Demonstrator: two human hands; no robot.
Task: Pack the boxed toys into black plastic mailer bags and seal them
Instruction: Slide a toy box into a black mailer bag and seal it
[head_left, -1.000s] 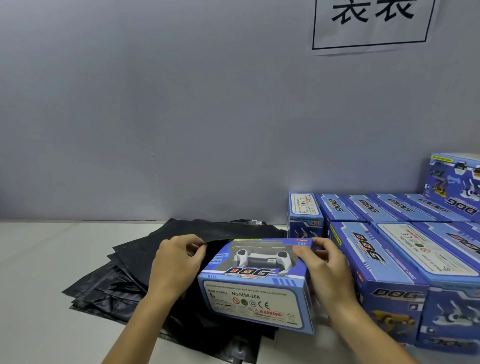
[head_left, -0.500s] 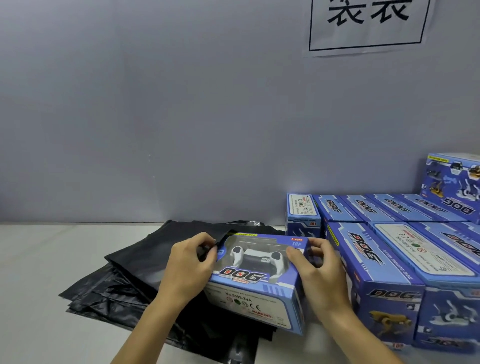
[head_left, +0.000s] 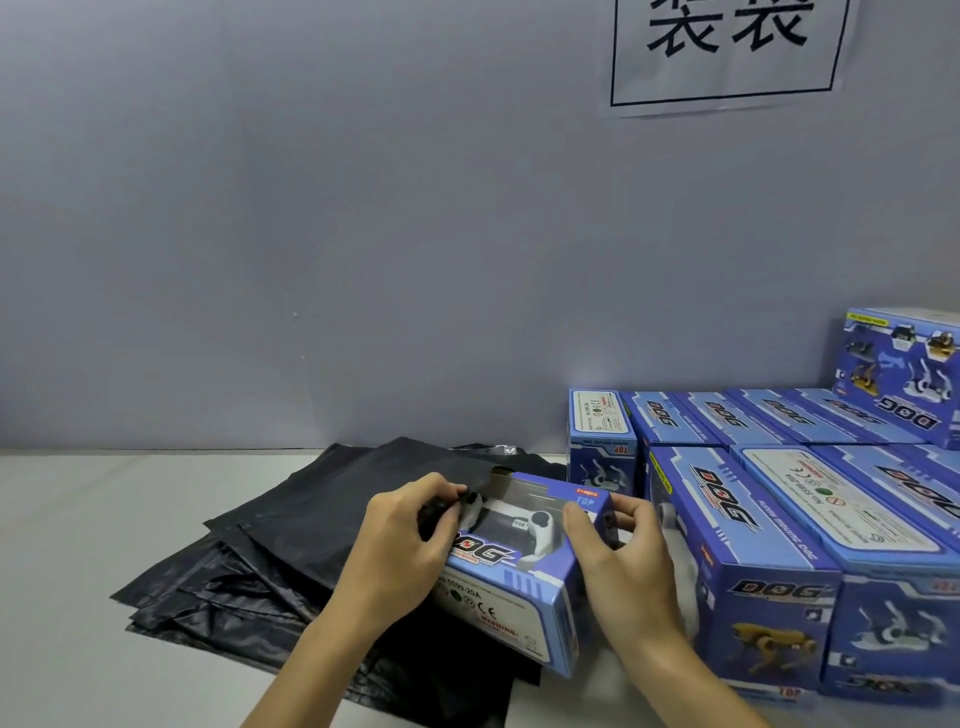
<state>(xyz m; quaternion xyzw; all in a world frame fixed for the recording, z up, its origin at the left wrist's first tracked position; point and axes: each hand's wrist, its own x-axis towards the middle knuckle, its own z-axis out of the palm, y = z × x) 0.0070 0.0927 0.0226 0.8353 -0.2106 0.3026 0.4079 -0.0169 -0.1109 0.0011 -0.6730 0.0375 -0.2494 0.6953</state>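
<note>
A pale tabletop (head_left: 78, 545) is backed by a grey wall (head_left: 311, 234), with a paper sign (head_left: 727, 52) at 1 o'clock. A black mailer bag (head_left: 332, 514) is pinched by the left hand (head_left: 405, 545), and a blue toy box (head_left: 524, 577) is gripped by the right hand (head_left: 623, 561).

Stacked toy boxes (head_left: 779, 519) wall off 3 o'clock, wall (head_left: 311, 234) blocks 12 — bare desk (head_left: 78, 545) at 9 o'clock is wide open beyond the black bags (head_left: 249, 561).

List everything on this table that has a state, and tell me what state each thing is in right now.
Toy box: tilted, far end entering a bag mouth.
Top mailer bag: mouth pinched open, unsealed.
Bag pile: flat, unused.
Left hand: pinching the bag edge.
Right hand: gripping the box.
Stacked toy boxes: closed, unpacked.
</note>
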